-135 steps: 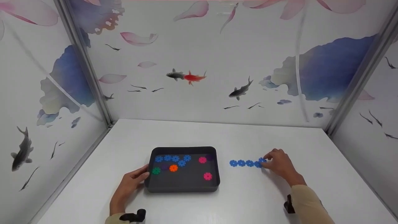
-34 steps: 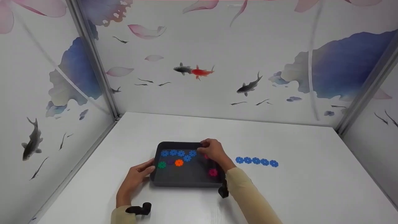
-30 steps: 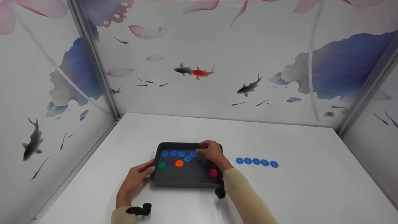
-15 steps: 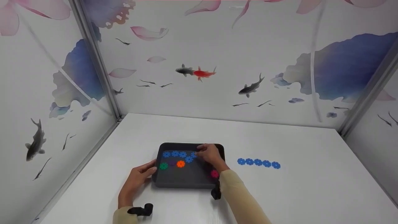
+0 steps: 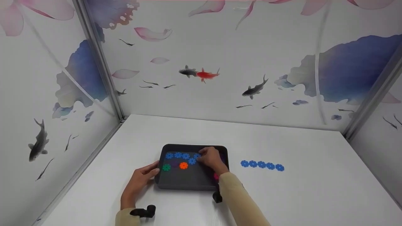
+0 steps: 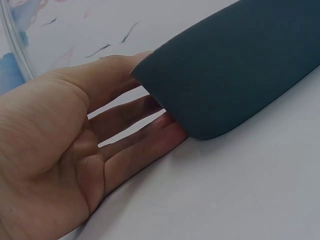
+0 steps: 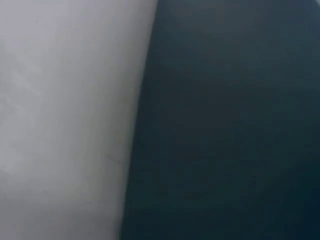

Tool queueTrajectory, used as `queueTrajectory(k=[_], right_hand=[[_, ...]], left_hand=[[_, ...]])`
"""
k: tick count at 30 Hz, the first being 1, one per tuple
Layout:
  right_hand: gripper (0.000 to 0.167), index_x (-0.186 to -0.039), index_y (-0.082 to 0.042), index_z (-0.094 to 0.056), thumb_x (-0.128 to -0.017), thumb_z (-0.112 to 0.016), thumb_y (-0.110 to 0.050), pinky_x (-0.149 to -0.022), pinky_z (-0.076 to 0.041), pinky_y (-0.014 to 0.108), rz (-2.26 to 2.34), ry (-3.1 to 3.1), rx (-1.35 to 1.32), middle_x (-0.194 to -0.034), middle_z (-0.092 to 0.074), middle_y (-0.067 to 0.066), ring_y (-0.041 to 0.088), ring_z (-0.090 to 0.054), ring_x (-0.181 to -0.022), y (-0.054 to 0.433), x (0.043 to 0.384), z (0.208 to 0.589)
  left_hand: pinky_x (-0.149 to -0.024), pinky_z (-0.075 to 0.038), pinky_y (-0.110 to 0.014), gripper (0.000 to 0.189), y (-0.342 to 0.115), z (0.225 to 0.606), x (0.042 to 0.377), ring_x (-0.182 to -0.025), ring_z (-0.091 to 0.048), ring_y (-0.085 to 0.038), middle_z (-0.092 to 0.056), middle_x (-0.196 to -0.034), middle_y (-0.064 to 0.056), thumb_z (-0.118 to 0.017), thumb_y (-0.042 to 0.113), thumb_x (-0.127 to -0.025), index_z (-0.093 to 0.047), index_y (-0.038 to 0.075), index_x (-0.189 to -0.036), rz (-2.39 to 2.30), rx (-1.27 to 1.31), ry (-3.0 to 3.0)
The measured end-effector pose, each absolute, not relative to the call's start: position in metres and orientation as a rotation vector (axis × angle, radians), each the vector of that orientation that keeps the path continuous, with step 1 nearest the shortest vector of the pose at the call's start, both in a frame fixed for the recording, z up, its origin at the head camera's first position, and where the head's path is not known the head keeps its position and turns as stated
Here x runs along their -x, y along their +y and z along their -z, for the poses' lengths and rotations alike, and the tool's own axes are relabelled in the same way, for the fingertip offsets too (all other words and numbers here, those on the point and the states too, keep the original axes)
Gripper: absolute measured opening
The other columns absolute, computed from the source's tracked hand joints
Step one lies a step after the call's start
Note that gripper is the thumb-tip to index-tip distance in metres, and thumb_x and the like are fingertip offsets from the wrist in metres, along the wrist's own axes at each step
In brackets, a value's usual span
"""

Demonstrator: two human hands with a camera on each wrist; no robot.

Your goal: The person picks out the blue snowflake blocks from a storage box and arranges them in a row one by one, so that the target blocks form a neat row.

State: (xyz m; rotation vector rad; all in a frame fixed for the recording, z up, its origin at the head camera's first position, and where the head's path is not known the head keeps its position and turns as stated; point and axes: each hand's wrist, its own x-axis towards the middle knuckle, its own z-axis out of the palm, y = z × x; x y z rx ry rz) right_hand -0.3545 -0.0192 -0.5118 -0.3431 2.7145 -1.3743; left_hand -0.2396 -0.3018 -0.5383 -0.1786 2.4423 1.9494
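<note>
In the head view a dark grey tray [image 5: 188, 185] stands on the white table. My left hand [image 5: 138, 182] lies along its left wall with fingers [image 6: 145, 142] fairly straight and touching it. Inside the tray, my right hand [image 5: 212, 159] has thumb and forefinger around a blue snowflake disc [image 5: 196, 155]. More blue discs [image 5: 178, 155] lie beside it. A green disc [image 5: 166, 167], a purple disc [image 5: 175, 164] and an orange disc [image 5: 183, 165] sit nearer the front. One pink disc [image 5: 216, 176] is partly covered by the right wrist. Only the tray's outer wall [image 7: 215, 120] and table fill the right wrist view.
Right of the tray, several blue discs [image 5: 262, 164] form a row on the table [image 5: 282, 194]. White panels [image 5: 204, 103] printed with fish and petals enclose the table at the back and sides. Black cameras [image 5: 147, 211] are strapped to both wrists.
The right hand has left the row of blue discs, reached into the tray and moved left onto a blue disc there. The row now lies apart from any hand. The left hand stays at the tray.
</note>
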Motion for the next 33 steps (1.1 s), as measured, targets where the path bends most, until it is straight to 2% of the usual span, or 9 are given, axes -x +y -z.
queueTrajectory(k=[8, 16, 25, 33], right_hand=[[0.029, -0.107, 0.003, -0.075, -0.08, -0.082, -0.007, -0.073, -0.057, 0.034, 1.322, 2.779, 0.375, -0.098, -0.074, 0.016, 0.017, -0.061, -0.079, -0.0205, 0.3529, 0.5137], [0.024, -0.1, 0.0, -0.076, -0.08, -0.083, -0.01, -0.071, -0.057, 0.032, 1.222, 2.845, 0.406, -0.092, -0.073, 0.012, 0.016, -0.06, -0.075, -0.0221, 0.3563, 0.5169], [0.025, -0.1, 0.003, -0.076, -0.082, -0.081, -0.013, -0.083, -0.06, 0.041, 1.157, 2.851, 0.416, -0.103, -0.075, 0.017, 0.024, -0.069, -0.088, -0.0194, 0.3543, 0.5133], [0.026, -0.104, 0.002, -0.076, -0.082, -0.081, -0.013, -0.08, -0.061, 0.038, 1.101, 2.825, 0.408, -0.103, -0.075, 0.014, 0.02, -0.066, -0.082, -0.0181, 0.3554, 0.5103]], left_hand=[[-0.11, -0.048, -0.049, 0.054, -0.3026, 0.541, 0.2401, -0.144, -0.046, -0.033, -0.05, -0.153, -0.01, -0.07, 0.036, -0.094, -0.057, 0.017, -0.143, -1.946, 0.189, 2.448], [-0.108, -0.05, -0.047, 0.054, -0.3028, 0.5416, 0.2415, -0.142, -0.047, -0.031, -0.051, -0.152, -0.009, -0.07, 0.034, -0.094, -0.057, 0.017, -0.143, -1.982, 0.184, 2.42], [-0.106, -0.051, -0.048, 0.053, -0.2992, 0.5387, 0.2396, -0.14, -0.049, -0.035, -0.048, -0.154, -0.014, -0.068, 0.03, -0.096, -0.054, 0.013, -0.145, -1.998, 0.189, 2.397], [-0.108, -0.049, -0.049, 0.056, -0.2999, 0.5389, 0.2388, -0.143, -0.046, -0.037, -0.047, -0.154, -0.013, -0.069, 0.033, -0.095, -0.054, 0.014, -0.145, -1.959, 0.206, 2.432]])
